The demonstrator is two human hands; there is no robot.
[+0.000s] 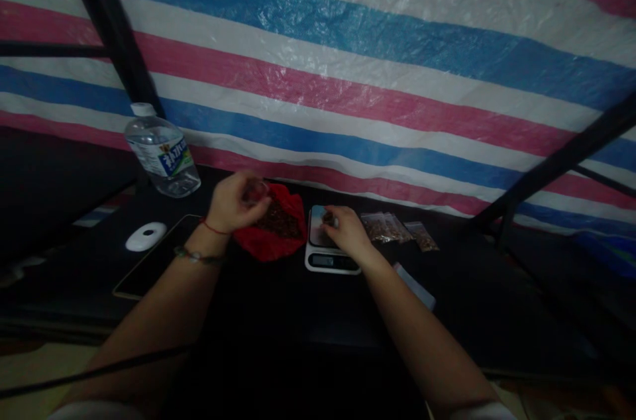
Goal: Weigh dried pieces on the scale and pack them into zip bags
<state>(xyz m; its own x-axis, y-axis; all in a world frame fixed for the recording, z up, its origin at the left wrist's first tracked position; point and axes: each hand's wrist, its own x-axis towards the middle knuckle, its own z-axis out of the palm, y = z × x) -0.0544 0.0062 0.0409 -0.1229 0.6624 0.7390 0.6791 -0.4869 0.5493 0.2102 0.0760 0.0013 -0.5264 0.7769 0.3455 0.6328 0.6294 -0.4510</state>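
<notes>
My left hand (235,203) is over the left side of a red bag (265,249) holding reddish-brown bits (282,222). Its fingers are curled and blurred around something I cannot make out, perhaps clear. On a small white kitchen scale (318,261), my right hand (346,229) pinches what looks like a small clear plastic bag (328,217) with something brown inside. The scale's display faces me, but its digits are too dim to read. Right of the scale lie several small clear bags (385,228) filled with brown bits, one (421,236) apart from the others.
A large clear bottle (166,158) stands at the back left. Before it lie a white oval object (146,236) and a dark tablet-like slab (154,264). A flat pale packet (416,289) is by my right forearm. Striped plastic sheeting (348,75) and dark metal bars (106,22) bound the black table.
</notes>
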